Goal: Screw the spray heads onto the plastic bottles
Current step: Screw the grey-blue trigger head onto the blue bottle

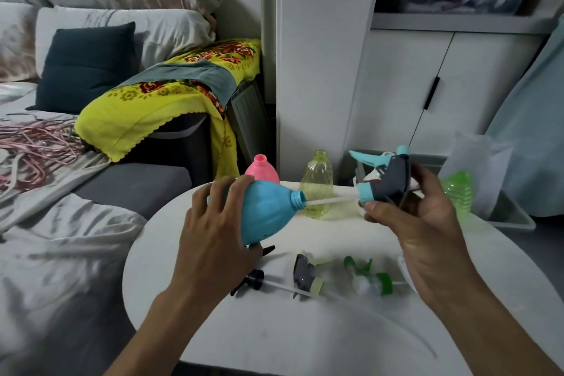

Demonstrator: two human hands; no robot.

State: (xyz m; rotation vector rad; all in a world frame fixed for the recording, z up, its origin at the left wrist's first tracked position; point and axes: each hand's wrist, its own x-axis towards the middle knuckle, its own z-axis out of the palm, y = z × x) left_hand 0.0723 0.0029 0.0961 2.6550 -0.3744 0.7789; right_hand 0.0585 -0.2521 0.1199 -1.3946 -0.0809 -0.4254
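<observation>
White table, blue bottle and blue spray head held above it, not yet joined.

We record the left hand closed around the tilted blue bottle, and the right hand gripping the spray head, its tube entering the bottle's neck. Pink bottle, yellow bottle and green bottle stand behind; three loose heads lie nearer us.

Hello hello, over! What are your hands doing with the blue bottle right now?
Left hand grips blue bottle, tipped sideways. Right hand holds blue spray head, tube tip at bottle mouth, collar not yet on. Nothing blocking.
</observation>
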